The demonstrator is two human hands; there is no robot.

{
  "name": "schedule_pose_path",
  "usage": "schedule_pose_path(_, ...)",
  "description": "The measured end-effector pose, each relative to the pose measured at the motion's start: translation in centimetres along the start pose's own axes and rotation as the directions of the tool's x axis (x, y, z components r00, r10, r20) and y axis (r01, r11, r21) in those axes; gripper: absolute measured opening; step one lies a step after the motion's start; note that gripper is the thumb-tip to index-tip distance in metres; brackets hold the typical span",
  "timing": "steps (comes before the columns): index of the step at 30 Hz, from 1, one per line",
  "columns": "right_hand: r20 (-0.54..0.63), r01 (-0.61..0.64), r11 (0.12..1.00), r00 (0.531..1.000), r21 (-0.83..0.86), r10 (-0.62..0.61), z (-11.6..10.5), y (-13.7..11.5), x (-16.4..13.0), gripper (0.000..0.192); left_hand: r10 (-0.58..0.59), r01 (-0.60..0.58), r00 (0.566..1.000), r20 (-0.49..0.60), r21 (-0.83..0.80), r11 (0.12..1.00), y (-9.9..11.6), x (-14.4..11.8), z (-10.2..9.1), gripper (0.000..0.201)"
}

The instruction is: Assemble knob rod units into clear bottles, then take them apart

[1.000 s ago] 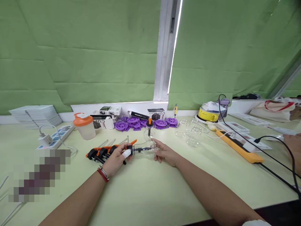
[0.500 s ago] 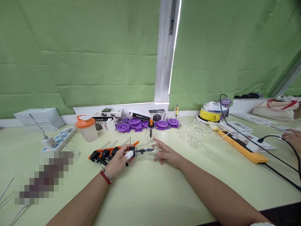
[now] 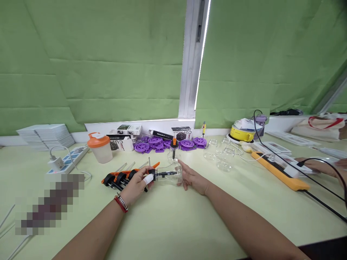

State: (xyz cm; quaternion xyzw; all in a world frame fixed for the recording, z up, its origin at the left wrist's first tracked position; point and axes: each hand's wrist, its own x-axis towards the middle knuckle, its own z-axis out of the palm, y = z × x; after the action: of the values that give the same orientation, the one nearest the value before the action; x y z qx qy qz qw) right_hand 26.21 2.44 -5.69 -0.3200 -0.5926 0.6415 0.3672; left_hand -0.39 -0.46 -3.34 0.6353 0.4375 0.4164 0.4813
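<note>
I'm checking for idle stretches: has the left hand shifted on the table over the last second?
No. The left hand stays at the black and orange clamps, still gripping the clear tube's black end.
</note>
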Motion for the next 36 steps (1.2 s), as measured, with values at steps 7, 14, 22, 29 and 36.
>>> schedule_pose_path(7,-0.01,-0.002,1.0,1.0,-0.018,0.002,0.0,-0.5,-0.2,0.077,-0.005,0.005,1.0,-0.012,0.008,1.0,-0.1,0.0,0.0,0.035)
schedule_pose_path(14,-0.036,-0.018,1.0,0.999,0.001,0.018,0.1,0.2,0.3,0.07,-0.011,0.011,1.0,-0.005,0.002,1.0,0.2,0.0,0.2,0.035)
schedule_pose_path(22,0.022,0.029,0.997,0.999,-0.068,-0.028,0.2,-0.8,-0.4,0.086,0.002,-0.002,1.0,0.002,-0.001,1.0,0.4,0.0,0.1,0.038)
schedule_pose_path(29,-0.014,-0.041,0.999,0.999,0.01,0.041,0.1,-0.4,0.0,0.073,-0.015,0.016,1.0,-0.004,0.042,0.999,0.0,0.0,0.1,0.037)
schedule_pose_path(36,0.01,-0.046,0.998,0.999,0.032,0.045,0.2,-0.3,0.3,0.066,-0.015,0.015,1.0,-0.004,0.044,0.999,0.1,0.0,0.3,0.034)
